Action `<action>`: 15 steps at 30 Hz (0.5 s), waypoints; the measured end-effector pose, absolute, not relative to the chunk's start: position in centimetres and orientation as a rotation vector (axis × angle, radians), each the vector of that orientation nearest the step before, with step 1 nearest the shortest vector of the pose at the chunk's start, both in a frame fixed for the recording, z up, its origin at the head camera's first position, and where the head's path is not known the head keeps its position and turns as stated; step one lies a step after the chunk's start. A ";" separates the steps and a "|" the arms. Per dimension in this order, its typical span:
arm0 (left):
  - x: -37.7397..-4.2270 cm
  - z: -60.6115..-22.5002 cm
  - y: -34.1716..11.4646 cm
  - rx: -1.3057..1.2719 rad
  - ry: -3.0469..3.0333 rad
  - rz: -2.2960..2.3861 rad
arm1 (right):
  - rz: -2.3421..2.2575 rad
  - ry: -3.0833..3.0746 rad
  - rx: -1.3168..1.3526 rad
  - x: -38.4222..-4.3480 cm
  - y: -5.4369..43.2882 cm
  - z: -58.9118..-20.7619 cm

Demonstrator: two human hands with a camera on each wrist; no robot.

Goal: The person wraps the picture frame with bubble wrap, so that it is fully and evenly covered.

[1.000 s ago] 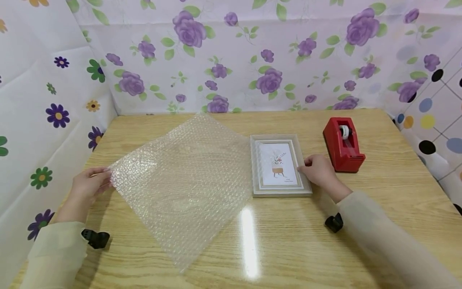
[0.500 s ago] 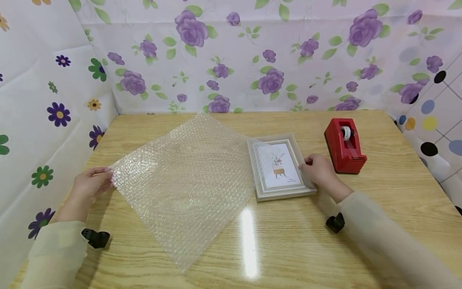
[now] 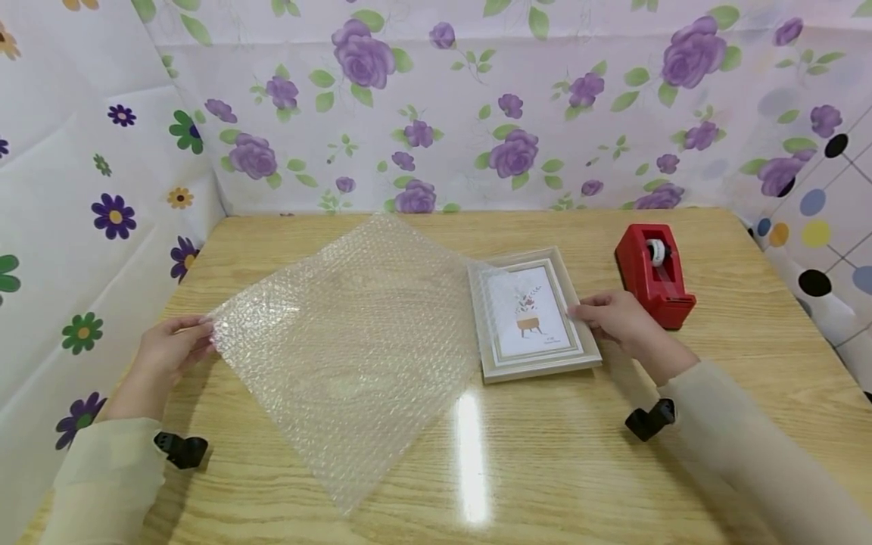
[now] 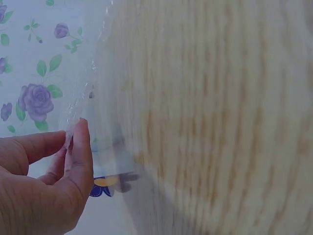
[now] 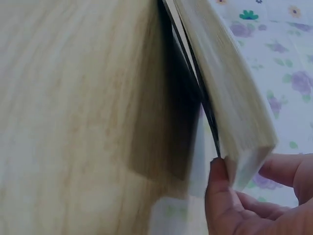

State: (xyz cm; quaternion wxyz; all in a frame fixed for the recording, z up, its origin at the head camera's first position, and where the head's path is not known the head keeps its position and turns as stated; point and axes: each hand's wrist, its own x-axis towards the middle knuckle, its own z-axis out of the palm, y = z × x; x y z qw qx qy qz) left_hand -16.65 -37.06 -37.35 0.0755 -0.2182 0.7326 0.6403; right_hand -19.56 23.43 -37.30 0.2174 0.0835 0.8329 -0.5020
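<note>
A sheet of bubble wrap lies cornerwise across the middle of the table. In the left wrist view, my left hand pinches its edge between thumb and fingers; in the head view this hand is at the sheet's left corner. The right corner of the sheet lies over the left part of a picture frame, which shows a print of a plant in an orange pot. My right hand grips the frame's right side. In the right wrist view the frame is tilted, with its edge raised above the table and fingertips underneath.
A red tape dispenser with a roll of tape stands behind my right hand. The wooden table meets flowered cloth along the back and both sides. Each wrist carries a small black camera.
The picture frame has turned slightly and its near end has shifted right and toward me. My right hand has moved a little to the right. The left hand and the bubble wrap stay about still.
</note>
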 end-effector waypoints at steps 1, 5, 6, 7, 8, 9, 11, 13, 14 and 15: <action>-16.6 -37.4 -37.1 -0.659 2.198 1.913 | -1.389 2.314 0.239 -19.5 23.4 -37.3; -16.7 -37.4 -37.2 -0.688 2.195 1.907 | -1.408 2.331 0.275 -19.1 23.6 -37.3; -16.7 -37.4 -37.2 -0.692 2.192 1.909 | -1.418 2.333 0.284 -18.9 23.6 -37.3; -16.7 -37.4 -37.2 -0.697 2.196 1.904 | -1.433 2.333 0.288 -18.8 23.6 -37.2; -16.7 -37.4 -37.2 -0.706 2.197 1.899 | -1.446 2.331 0.289 -18.7 23.7 -37.1; -16.7 -37.3 -37.2 -0.707 2.201 1.895 | -1.459 2.329 0.287 -18.6 23.7 -37.0; -16.6 -37.3 -37.1 -0.701 2.211 1.888 | -1.476 2.332 0.282 -18.3 23.8 -36.6; -16.6 -37.2 -37.1 -0.698 2.220 1.886 | -1.489 2.337 0.272 -18.0 23.9 -36.2; -16.5 -37.2 -37.1 -0.692 2.227 1.884 | -1.495 2.337 0.269 -17.9 23.9 -35.9; -16.4 -37.2 -37.0 -0.688 2.234 1.879 | -1.496 2.342 0.270 -17.8 24.0 -35.6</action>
